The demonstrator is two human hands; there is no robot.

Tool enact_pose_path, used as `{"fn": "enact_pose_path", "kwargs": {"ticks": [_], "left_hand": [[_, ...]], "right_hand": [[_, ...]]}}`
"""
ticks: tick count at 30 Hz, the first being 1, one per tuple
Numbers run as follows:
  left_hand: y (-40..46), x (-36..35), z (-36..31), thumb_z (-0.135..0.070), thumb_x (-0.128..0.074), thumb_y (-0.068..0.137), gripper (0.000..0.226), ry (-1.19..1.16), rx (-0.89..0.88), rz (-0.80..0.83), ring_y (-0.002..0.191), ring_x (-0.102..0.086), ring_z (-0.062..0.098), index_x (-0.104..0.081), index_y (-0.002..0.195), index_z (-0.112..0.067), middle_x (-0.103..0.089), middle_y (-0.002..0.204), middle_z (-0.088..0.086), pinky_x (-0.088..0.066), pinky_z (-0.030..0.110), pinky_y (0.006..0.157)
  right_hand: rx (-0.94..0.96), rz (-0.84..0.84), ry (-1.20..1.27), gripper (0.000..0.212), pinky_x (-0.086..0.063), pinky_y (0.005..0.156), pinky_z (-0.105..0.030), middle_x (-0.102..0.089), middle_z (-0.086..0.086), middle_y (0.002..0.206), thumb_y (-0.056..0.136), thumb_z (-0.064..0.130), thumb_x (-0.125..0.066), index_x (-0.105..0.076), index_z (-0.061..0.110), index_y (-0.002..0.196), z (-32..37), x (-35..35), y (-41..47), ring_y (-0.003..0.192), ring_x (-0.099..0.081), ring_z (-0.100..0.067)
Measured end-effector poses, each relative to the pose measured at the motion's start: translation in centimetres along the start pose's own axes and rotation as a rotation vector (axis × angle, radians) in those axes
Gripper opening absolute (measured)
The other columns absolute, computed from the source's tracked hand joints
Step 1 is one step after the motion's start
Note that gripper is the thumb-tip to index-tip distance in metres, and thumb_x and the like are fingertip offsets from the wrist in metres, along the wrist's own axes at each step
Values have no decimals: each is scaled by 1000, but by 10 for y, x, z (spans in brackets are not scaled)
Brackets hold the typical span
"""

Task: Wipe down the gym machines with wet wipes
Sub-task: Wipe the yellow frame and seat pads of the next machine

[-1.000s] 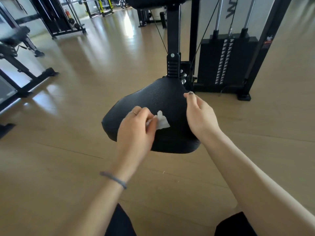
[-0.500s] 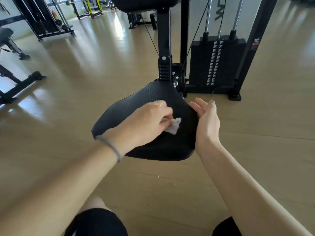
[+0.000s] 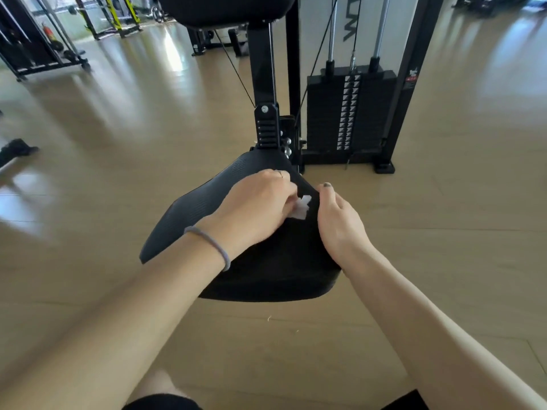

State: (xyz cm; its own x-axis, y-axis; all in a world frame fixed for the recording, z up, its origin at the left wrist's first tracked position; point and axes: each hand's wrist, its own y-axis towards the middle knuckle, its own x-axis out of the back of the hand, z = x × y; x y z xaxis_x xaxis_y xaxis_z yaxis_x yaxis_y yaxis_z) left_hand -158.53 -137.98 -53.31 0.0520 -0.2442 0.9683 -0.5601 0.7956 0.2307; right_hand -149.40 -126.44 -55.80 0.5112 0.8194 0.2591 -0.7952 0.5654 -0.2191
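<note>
Floor (image 3: 118, 161): pale wooden boards fill most of the frame, glossy, with blurred streaks of window light across the upper left and upper right.
Weight machine (image 3: 296, 84): a black frame stands in the upper centre; thin cables and two chrome rods run down it.
Weight stack (image 3: 349, 113): black plates with a column of white number labels, right of centre in the upper half, resting on the floor between the machine's posts.
Back pad (image 3: 225, 8): black cushion cut off by the top edge, above the seat, carried on a black upright post (image 3: 263, 69).
Seat (image 3: 189, 208): a wide black ribbed pad in the centre of the frame, fixed at the foot of the post; both forearms cross in front of its near half and hide part of it.
Other equipment (image 3: 38, 48): dark racks in the upper left corner, with a yellow-and-black frame (image 3: 118, 16) behind them, well apart from the seat.
Left hand (image 3: 260, 202): centre of the frame, curled closed on the wet wipe and pressed down onto the seat's far right part; a ring shows on one finger.
Right hand (image 3: 340, 223): just right of the left hand, fingers relaxed and holding nothing, resting against the seat's right edge.
Hair tie (image 3: 211, 242): a grey-blue band around the left wrist.
Wet wipe (image 3: 302, 210): a small crumpled white piece poking out from under the left hand's fingers, lying on the seat between the two hands.
</note>
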Motion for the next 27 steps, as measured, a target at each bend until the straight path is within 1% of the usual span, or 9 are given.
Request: {"fn": "enact_pose_path", "kwargs": {"ticks": [4,7,9,11,13,15,18,22,27], "left_hand": [[-45,15,8,-31,-61,100,15,-196,-120,41,83,-44,5,-75,101,-26,-47,82,-19,-36,20,70],[-26,7,29,-30,-59,100,18,-131,-57,-6,97,-56,15,-75,107,-28,-61,101,-11,-49,38,84],[-13,6,40,-31,-57,101,21,-168,-15,72,105,-56,17,-74,113,-29,-62,109,-7,-49,43,90],[-12,8,54,-37,-55,101,21,-303,-39,203,108,-55,14,-68,118,-38,-61,111,-10,-47,42,95],[-22,18,76,-35,-58,100,26,-541,14,180,118,-56,7,-60,125,-44,-62,120,-14,-44,36,103],[-34,24,103,-30,-57,97,30,-740,246,71,127,-52,2,-60,124,-43,-60,130,-15,-39,29,106],[-45,11,130,-25,-42,100,25,-836,583,-63,127,-50,17,-59,118,-26,-56,125,-4,-33,26,92],[-53,-5,134,-41,-29,100,40,-779,779,-25,114,-52,20,-61,118,-25,-58,114,-5,-34,34,90],[-53,1,131,-37,-25,102,29,-800,860,51,69,-39,9,-51,97,-25,-49,84,-5,-28,28,59]], "right_hand": [[277,-133,-209,41,-34,81,-30,-64,5,100,108,34,-27,-57,19,84,3,-4,0,102,-55,-17],[422,-204,-328,37,-34,90,-20,-61,5,130,108,31,-34,-62,18,128,1,-6,4,119,-51,-10],[609,-239,-382,37,-42,94,-22,-59,7,133,106,27,-43,-58,20,138,1,-6,1,120,-54,-11],[868,-163,-485,34,-48,95,-28,-61,6,129,101,18,-52,-63,17,133,4,-7,-1,116,-57,-12],[977,45,-617,35,-45,103,-24,-62,7,133,99,20,-55,-66,16,131,7,-12,-2,122,-56,-11],[937,202,-786,35,-36,109,-14,-65,10,133,101,30,-52,-69,19,129,13,-21,-4,127,-52,-7],[800,188,-852,34,-16,105,3,-59,13,140,104,35,-49,-71,24,127,17,-28,-8,134,-42,0],[523,160,-753,36,-17,110,-9,-41,22,155,104,41,-42,-70,31,126,24,-30,-7,141,-32,4],[415,274,-795,41,-20,112,-15,-39,17,158,106,37,-40,-55,32,144,54,-65,2,146,-32,-3]]}}
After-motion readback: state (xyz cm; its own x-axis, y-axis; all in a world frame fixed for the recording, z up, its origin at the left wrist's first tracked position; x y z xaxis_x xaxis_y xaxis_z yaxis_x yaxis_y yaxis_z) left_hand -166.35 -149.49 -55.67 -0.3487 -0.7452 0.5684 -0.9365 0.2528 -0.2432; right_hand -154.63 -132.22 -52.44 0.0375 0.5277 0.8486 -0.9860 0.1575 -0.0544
